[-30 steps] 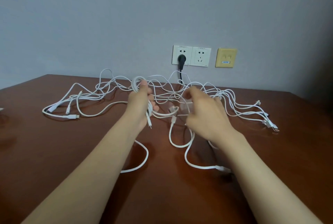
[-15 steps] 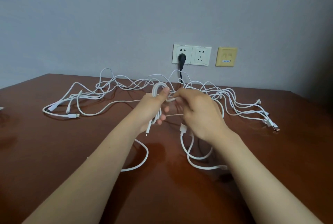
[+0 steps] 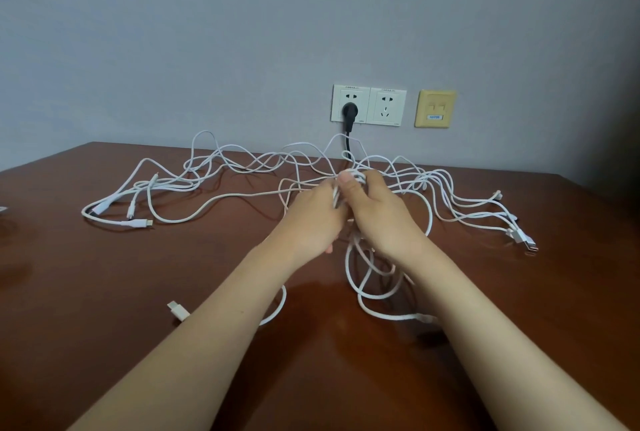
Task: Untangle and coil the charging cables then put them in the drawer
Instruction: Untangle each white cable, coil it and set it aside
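— Both hands, what do you see?
— Head view: my left hand (image 3: 311,219) and right hand (image 3: 377,212) meet mid-table, touching. Each has its fingers curled around a small white coil (image 3: 351,174), gripping it.
— And the charging cables (image 3: 221,167)?
— Tangled along the table's (image 3: 104,292) far edge, ends trailing toward the left and right edges. Some hang looped under my right hand. One plug (image 3: 178,311) lies toward the front edge, beside my left forearm.
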### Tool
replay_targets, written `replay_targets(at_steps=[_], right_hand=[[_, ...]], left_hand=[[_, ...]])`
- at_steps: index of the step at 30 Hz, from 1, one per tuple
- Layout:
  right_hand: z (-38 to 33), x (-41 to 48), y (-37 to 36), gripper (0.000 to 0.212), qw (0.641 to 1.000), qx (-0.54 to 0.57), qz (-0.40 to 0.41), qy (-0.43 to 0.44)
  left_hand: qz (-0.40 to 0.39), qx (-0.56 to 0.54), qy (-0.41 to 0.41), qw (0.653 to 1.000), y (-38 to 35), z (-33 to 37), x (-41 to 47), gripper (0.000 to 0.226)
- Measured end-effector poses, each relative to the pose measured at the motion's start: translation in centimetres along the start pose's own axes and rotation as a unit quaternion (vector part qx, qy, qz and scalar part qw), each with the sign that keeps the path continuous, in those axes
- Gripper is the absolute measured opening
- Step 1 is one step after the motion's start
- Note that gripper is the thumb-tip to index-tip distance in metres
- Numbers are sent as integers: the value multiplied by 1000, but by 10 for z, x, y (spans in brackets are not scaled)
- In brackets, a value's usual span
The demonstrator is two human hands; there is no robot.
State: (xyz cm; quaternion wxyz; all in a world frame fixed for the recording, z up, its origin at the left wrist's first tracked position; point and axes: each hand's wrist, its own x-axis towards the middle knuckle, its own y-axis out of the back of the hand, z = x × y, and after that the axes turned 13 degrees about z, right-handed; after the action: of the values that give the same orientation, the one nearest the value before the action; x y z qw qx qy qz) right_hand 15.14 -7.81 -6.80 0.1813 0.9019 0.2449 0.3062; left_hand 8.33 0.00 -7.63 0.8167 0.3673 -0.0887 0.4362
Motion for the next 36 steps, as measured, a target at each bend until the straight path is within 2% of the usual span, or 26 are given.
replay_targets(at_steps=[2,3,8,12,17,20,23,25,30,34,36], right_hand=[[1,0,0,39,1000,-8,18,8],[0,-1,1,38,999,-11,29,23],[3,-1,7,36,990,-19,102,91],[9,2,7,34,987,-66,78,121],[11,7,12,43,985,-107,81,112],[10,7,16,47,979,-141,116,90],[9,8,17,49,977,-141,141,77],[10,8,18,47,972,-149,165,78],[11,7,17,34,955,-194,204,95],[15,9,15,41,964,-187,176,63],[19,12,13,42,990,-75,120,22]], left_hand=[[-5,12,-29,999,1,2,-2,3],[-5,15,-34,999,2,2,-3,4],[-51,-15,-29,998,-1,5,-2,22],[-109,-10,-35,993,-4,2,-5,44],[-154,-75,-9,985,-7,5,-8,52],[-217,-162,30,962,-3,6,-9,39],[-284,-311,116,900,9,5,-5,17],[-309,-325,159,879,14,4,-4,18],[-308,-296,209,880,11,8,-9,24],[-221,-197,171,940,-1,11,-11,28],[-175,-150,156,960,-5,9,-9,29]])
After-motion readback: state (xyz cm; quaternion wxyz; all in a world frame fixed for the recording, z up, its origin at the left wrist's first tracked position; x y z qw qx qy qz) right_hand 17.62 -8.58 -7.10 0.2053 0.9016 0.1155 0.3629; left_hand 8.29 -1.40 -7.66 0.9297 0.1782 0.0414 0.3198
